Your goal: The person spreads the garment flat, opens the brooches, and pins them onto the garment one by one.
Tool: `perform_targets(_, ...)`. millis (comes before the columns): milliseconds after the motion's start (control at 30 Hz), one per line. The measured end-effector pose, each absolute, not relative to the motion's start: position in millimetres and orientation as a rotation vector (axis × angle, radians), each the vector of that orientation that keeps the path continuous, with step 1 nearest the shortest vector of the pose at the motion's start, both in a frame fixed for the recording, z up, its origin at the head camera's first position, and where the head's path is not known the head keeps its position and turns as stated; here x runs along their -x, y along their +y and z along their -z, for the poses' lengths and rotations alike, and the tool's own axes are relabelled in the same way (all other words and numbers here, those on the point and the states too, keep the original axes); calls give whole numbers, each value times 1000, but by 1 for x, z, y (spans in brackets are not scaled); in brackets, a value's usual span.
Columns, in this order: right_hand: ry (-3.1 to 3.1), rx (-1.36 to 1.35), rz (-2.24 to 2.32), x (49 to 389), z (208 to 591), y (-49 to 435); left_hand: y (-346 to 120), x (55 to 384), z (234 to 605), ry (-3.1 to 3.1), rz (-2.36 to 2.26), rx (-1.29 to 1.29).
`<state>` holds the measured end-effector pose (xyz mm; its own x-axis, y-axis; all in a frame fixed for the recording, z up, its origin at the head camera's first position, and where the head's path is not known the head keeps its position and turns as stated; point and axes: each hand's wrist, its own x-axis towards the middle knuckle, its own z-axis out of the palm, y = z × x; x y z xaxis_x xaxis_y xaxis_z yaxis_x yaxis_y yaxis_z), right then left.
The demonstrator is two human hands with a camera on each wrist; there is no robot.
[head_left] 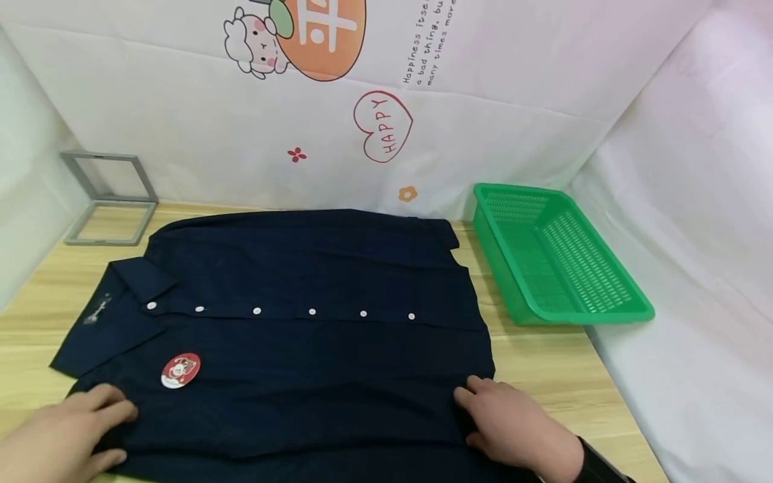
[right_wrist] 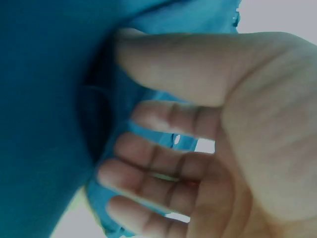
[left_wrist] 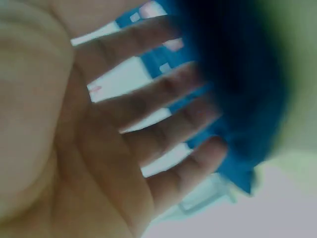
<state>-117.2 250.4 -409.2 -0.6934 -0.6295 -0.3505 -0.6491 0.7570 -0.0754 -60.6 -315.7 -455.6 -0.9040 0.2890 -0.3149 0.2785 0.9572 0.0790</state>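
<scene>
A dark navy button-up shirt lies front up, its collar to the left and its hem to the right. White buttons run along its middle, and a round red badge sits on the chest. My left hand touches the shirt's near shoulder with spread, slightly bent fingers. At the near hem corner, my right hand rests on the cloth, thumb and loosely bent fingers apart. Neither wrist view shows cloth pinched. The shirt's nearest edge runs out of the head view.
A green plastic basket stands to the right of the shirt. At the back left is a grey hinged frame. A white printed sheet rises behind the wooden table, with white cloth along the right side.
</scene>
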Motion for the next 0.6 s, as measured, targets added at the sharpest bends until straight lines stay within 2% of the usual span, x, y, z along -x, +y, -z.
perform_targets(433, 2838, 978, -86, 97, 409, 268, -320, 44, 467, 2950, -53, -420)
perform_targets(600, 2737, 1011, 7, 89, 408, 273, -321, 37, 475, 2999, 15, -203)
